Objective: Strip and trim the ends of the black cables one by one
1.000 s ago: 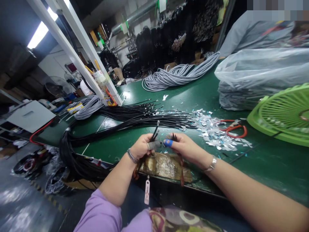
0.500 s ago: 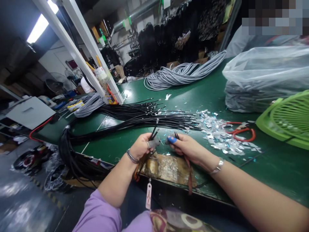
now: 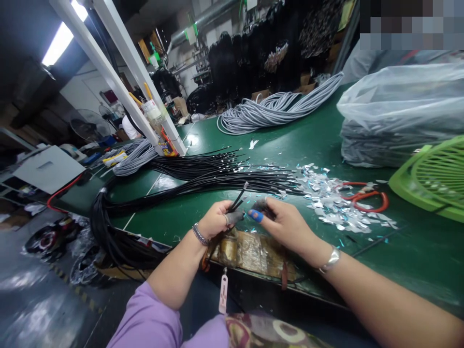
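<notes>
My left hand [image 3: 220, 217] is closed around a few black cables [image 3: 239, 194], whose pale-tipped ends stick up past the thumb. Grey wrapping covers that thumb. Just to the right, my right hand [image 3: 279, 220] has its fingers curled near the cable ends, with a blue wrap on the thumb and dark wrapping on a finger. Whatever lies between those fingertips is hidden. Both hands are above a worn, tape-covered board [image 3: 253, 249] at the bench edge. Beyond them lies a long bundle of black cables [image 3: 203, 186] with stripped-looking ends.
Silver and blue scraps [image 3: 335, 208] are scattered on the green bench [image 3: 308, 140], beside red-handled scissors [image 3: 369, 200]. A green fan guard [image 3: 431, 179] and a plastic-bagged stack [image 3: 395, 116] stand at right. Coiled grey cable [image 3: 268, 113] lies behind; a white post [image 3: 145, 87] rises at left.
My right hand has turned and its fingers have curled in; dark tips that showed above it are out of sight. The cables in my left hand lean further right.
</notes>
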A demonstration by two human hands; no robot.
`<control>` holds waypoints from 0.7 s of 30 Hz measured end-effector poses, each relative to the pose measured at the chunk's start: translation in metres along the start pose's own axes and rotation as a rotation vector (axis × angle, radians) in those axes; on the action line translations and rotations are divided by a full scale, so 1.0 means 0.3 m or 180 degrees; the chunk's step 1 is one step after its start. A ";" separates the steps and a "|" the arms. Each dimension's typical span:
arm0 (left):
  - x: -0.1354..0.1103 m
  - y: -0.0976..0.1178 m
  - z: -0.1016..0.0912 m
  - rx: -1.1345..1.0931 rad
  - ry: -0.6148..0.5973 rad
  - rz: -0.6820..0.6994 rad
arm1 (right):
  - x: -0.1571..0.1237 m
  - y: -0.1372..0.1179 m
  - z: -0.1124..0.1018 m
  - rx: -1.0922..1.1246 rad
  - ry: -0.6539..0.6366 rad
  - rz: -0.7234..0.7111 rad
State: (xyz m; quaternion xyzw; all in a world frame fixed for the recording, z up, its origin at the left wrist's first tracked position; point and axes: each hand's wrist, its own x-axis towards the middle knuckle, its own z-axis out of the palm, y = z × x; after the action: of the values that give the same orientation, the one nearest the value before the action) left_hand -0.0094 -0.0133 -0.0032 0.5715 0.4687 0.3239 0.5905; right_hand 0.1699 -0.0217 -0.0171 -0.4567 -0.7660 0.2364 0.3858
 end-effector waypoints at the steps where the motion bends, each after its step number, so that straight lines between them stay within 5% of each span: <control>1: -0.001 0.001 0.000 0.0005 0.0016 0.0014 | -0.001 -0.004 -0.002 -0.0040 -0.0012 -0.0025; 6: -0.005 0.017 0.007 0.0080 0.0013 0.0016 | 0.003 -0.016 0.007 0.0356 -0.0071 0.0160; 13: -0.008 0.006 -0.010 0.0106 -0.0210 -0.0010 | 0.011 -0.008 0.042 0.3375 -0.1109 0.1643; 17: -0.005 0.001 -0.014 0.0087 -0.0196 -0.0002 | 0.008 -0.016 0.043 0.3314 -0.0881 0.1673; 21: -0.003 0.001 -0.013 0.0030 -0.0085 -0.0027 | 0.006 -0.009 0.034 0.2258 -0.0414 0.1229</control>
State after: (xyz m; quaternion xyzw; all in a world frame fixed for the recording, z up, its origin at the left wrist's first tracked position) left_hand -0.0131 -0.0126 -0.0024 0.5765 0.4647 0.3116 0.5954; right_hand 0.1598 -0.0214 -0.0204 -0.4147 -0.5599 0.5824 0.4187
